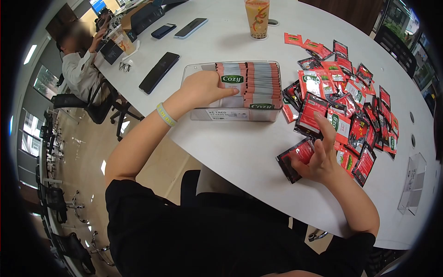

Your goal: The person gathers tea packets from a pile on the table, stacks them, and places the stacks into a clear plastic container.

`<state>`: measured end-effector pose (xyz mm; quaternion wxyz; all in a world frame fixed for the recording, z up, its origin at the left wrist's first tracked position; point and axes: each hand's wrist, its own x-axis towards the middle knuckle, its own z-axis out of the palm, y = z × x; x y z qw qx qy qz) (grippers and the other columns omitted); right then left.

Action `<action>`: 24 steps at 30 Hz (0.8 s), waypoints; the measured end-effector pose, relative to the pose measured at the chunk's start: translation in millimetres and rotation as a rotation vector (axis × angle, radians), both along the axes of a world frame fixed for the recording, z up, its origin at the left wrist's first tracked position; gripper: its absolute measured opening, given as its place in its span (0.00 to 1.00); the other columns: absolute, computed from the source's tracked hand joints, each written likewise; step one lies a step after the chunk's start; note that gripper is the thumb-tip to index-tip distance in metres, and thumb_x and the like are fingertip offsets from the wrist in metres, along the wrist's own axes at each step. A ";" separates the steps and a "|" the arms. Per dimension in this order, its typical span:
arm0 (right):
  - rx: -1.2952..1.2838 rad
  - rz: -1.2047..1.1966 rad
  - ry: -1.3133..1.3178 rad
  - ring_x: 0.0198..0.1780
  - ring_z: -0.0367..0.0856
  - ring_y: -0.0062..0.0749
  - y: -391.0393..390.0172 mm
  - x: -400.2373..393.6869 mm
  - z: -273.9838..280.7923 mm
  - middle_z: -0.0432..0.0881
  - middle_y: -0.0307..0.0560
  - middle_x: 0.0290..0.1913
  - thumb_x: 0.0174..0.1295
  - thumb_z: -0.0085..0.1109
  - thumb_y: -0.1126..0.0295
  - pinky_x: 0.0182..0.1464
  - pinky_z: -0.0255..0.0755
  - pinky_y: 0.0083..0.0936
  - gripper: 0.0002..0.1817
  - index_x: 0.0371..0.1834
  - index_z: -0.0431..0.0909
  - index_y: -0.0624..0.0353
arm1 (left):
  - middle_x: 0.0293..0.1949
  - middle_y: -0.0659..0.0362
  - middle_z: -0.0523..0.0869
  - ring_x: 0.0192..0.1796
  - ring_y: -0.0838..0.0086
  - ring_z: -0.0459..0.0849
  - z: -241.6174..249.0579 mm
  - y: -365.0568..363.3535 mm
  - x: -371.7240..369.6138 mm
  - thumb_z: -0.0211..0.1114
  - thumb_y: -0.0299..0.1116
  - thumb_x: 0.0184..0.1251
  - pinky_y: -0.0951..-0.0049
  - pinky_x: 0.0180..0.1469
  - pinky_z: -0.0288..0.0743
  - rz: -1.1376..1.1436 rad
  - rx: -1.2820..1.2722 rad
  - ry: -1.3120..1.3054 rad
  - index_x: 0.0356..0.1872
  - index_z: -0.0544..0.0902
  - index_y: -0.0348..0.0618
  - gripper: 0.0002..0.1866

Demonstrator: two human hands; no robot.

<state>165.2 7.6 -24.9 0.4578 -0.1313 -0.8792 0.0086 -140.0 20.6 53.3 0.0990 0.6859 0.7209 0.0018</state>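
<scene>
A clear plastic box with a white label stands on the table, holding rows of pink and silver Cozy tea sachets. My left hand reaches into its left side. The thumb lies across the front of a Cozy sachet and the other fingers are bent down, mostly hidden. To the right, my right hand hovers with fingers apart over a black and red sachet, the thumb at or just above it. Beyond spreads a loose pile of red and black sachets, some showing the Cozy logo.
On the white table are a black phone, a light-edged phone, a smaller dark device, a bubble tea cup and a clear stand. Another person sits at the far left beside a second cup.
</scene>
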 end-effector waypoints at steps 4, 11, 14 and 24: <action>-0.017 -0.012 -0.049 0.60 0.61 0.59 -0.5 -0.1 3.4 0.56 0.64 0.61 0.33 0.67 0.76 0.56 0.62 0.48 0.55 0.68 0.44 0.42 | 0.19 0.52 0.80 0.24 0.63 0.80 0.9 2.5 -2.8 0.59 0.61 0.52 0.66 0.28 0.71 0.036 -0.016 -0.101 0.18 0.81 0.39 0.30; -0.191 -0.054 -0.244 0.61 0.60 0.56 -2.6 2.0 12.1 0.57 0.59 0.62 0.36 0.70 0.71 0.59 0.60 0.44 0.47 0.65 0.56 0.50 | 0.17 0.57 0.77 0.21 0.74 0.74 -1.3 -1.1 -15.9 0.62 0.57 0.54 0.72 0.25 0.65 0.004 -0.050 -0.337 0.25 0.82 0.37 0.27; -0.203 -0.134 -0.325 0.61 0.61 0.51 -5.4 1.3 16.2 0.62 0.56 0.59 0.37 0.69 0.69 0.59 0.60 0.41 0.39 0.59 0.66 0.54 | 0.17 0.57 0.77 0.20 0.73 0.74 9.4 -11.0 -11.0 0.63 0.55 0.53 0.73 0.25 0.65 0.024 0.038 -0.244 0.29 0.82 0.35 0.27; -0.216 -0.177 -0.366 0.60 0.63 0.51 -3.6 0.5 16.5 0.64 0.55 0.57 0.39 0.67 0.69 0.59 0.60 0.41 0.35 0.57 0.68 0.56 | 0.59 0.49 0.70 0.54 0.58 0.75 106.5 -103.4 30.8 0.63 0.51 0.55 0.63 0.52 0.70 -0.458 1.160 -0.239 0.59 0.69 0.44 0.33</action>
